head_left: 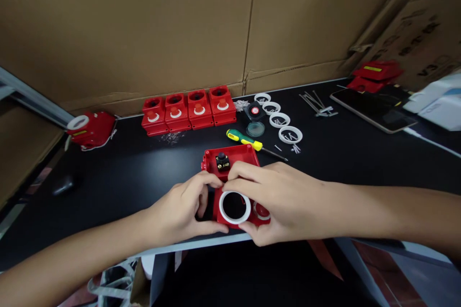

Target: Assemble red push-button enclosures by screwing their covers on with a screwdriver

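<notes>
My left hand [183, 208] and right hand [272, 196] grip a red rectangular plastic cover [216, 206]; long axis left-to-right, face up.

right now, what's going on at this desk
A person's left hand and right hand are at a red cover, the right hand's thumb and fingers around a white ring on it. Just beyond is an open red box with a black switch inside. A screwdriver lies behind that box. Farther back, four red units stand in a row, and four more rings lie to their right.
</notes>
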`<state>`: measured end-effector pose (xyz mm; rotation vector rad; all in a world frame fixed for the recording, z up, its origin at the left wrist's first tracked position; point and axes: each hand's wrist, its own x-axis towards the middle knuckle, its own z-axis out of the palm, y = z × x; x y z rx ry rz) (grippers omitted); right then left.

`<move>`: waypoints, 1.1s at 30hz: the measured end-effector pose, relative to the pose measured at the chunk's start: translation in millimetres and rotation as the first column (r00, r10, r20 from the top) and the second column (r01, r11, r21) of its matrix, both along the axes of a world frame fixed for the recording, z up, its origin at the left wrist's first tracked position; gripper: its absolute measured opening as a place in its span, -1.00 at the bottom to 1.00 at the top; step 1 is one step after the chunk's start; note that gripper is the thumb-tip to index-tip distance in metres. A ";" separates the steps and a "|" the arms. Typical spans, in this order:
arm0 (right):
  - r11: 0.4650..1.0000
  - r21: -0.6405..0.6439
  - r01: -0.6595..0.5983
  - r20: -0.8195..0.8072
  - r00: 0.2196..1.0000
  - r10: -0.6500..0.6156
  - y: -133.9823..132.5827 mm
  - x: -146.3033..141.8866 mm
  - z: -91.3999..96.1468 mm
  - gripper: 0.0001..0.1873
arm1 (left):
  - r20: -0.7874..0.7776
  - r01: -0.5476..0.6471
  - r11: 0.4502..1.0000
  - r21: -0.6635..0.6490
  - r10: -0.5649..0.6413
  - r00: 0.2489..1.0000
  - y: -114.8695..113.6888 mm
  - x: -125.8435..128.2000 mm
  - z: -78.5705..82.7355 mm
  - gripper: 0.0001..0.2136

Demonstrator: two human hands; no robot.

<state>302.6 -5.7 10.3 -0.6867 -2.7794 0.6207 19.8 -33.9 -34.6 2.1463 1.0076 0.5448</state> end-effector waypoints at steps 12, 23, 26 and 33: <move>0.961 -0.136 -0.241 -0.086 0.969 0.230 30.6 4.1 -5.5 -0.54 | 0.005 0.008 0.999 0.037 -0.008 1.000 -0.5 -5.5 -1.6 -0.39; 0.948 0.316 -0.033 -0.017 0.999 0.040 10.0 2.0 -14.2 -0.35 | -0.069 0.017 0.991 0.129 -0.008 0.998 0.4 -7.5 -4.8 -0.39; 0.917 0.399 -0.018 -0.033 0.999 0.034 8.2 1.8 -22.6 -0.33 | -0.088 0.017 0.993 0.119 -0.006 0.996 1.5 -8.0 -4.9 -0.39; 0.953 0.302 -0.012 -0.148 0.987 0.059 7.0 -1.3 -23.3 -0.65 | -0.053 0.074 0.973 0.220 -0.064 0.997 4.7 -8.6 -4.3 -0.39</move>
